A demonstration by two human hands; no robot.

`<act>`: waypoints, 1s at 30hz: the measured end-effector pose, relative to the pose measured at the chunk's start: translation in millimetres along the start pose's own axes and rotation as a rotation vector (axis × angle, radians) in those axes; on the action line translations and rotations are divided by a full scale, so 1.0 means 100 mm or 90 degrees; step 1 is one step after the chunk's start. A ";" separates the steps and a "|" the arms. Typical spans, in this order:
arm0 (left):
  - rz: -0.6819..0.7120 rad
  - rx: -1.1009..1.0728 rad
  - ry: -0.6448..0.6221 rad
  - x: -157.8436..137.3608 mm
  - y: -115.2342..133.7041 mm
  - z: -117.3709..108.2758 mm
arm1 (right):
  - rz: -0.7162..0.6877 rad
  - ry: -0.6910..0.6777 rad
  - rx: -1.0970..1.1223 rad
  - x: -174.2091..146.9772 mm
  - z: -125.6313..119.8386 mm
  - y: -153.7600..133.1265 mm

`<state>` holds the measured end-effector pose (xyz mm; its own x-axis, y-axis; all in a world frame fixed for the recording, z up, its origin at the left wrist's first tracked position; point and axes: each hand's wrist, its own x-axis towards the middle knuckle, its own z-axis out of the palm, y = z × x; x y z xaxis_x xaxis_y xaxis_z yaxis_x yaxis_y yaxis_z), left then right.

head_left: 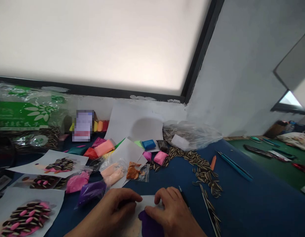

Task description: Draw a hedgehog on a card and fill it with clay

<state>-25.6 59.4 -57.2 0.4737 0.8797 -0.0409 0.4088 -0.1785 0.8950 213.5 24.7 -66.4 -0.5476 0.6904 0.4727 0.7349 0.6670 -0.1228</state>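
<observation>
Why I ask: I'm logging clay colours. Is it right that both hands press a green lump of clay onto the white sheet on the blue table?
Not quite: in the head view the lump of clay is purple, not green. Both the left hand and right hand do press it onto the white sheet on the blue table.

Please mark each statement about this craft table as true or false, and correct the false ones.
1. Both hands, left hand and right hand, press a purple clay lump on a white sheet. True.
2. The sunflower seeds lie scattered to the left of the hands. False: they lie to the right, on the blue table cover.
3. The blue clay packet lies beyond the hands, near the wall. True.
4. The teal tool is held in the right hand. False: it lies alone on the cover.
</observation>
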 end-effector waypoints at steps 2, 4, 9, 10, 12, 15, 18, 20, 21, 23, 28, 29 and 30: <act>0.010 0.010 -0.009 0.01 -0.01 0.00 | 0.004 0.046 0.007 0.00 0.03 -0.01; 0.018 0.019 -0.021 0.03 -0.01 0.00 | 0.003 0.085 0.006 0.00 0.07 -0.03; 0.024 0.015 -0.031 0.02 0.04 -0.01 | -0.029 0.024 -0.042 -0.01 0.10 -0.04; 0.024 0.014 -0.031 0.01 0.06 -0.01 | -0.033 0.016 -0.041 -0.01 0.10 -0.04; 0.025 0.016 -0.021 0.00 0.07 -0.01 | -0.038 0.029 -0.027 0.00 0.08 -0.05; 0.024 0.020 -0.018 0.00 0.07 0.00 | -0.043 0.062 -0.015 0.01 0.06 -0.07; 0.028 0.019 -0.027 0.02 0.05 -0.01 | -0.055 0.055 -0.015 0.03 0.06 -0.08; 0.027 0.019 -0.031 0.03 0.03 -0.01 | -0.061 0.055 -0.021 0.04 0.07 -0.08; 0.025 0.019 -0.031 0.03 0.03 -0.01 | -0.062 0.062 -0.025 0.05 0.08 -0.08; 0.020 0.019 -0.033 0.03 0.02 -0.01 | -0.057 0.084 -0.024 0.05 0.08 -0.07; 0.015 0.030 -0.030 0.03 0.04 0.01 | -0.048 0.134 -0.006 0.05 0.09 -0.07; 0.015 0.033 -0.029 0.03 0.04 0.01 | -0.047 0.139 -0.007 0.05 0.09 -0.08; 0.018 0.033 -0.028 0.03 0.04 0.01 | -0.046 0.146 -0.011 0.06 0.10 -0.08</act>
<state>-21.5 61.1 -54.6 0.5195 0.8537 -0.0368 0.4342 -0.2267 0.8718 200.5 26.0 -71.0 -0.4952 0.5581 0.6658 0.7046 0.7063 -0.0680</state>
